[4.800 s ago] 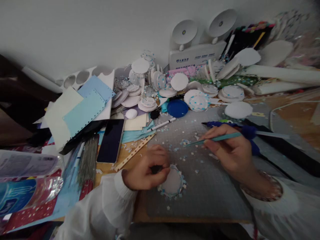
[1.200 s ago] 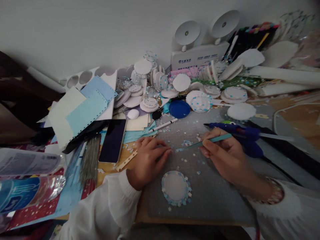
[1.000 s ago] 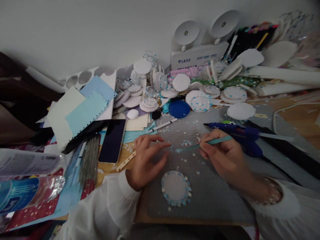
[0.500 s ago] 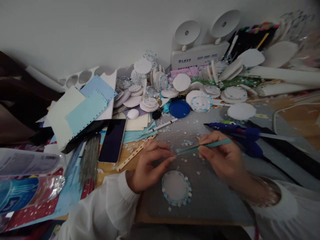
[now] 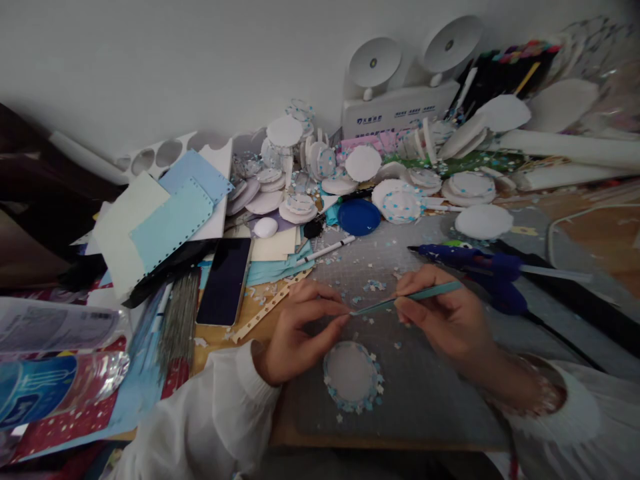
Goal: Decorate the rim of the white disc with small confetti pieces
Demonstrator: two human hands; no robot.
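My right hand (image 5: 440, 310) grips a pair of teal tweezers (image 5: 430, 291), their tips pointing left. Those tips meet the fingertips of my left hand (image 5: 313, 327), whose thumb and index finger are drawn together; whatever lies between them is too small to make out. Below the fingers, a white disc (image 5: 351, 372) rimmed with small pale blue and white stars lies flat on the grey cutting mat (image 5: 430, 407). Loose tiny stars (image 5: 375, 285) are scattered on the mat between and beyond my hands.
A blue glue gun (image 5: 470, 260) lies right of my right hand. On the left are a phone (image 5: 225, 281), a bundle of wires (image 5: 180, 320) and a plastic bottle (image 5: 60, 383). Behind stand a blue lid (image 5: 359, 217) and piled white discs (image 5: 300, 208).
The tweezers have shifted slightly left and down, so their tips now reach my left fingertips. My left hand and the star-rimmed disc stay in place.
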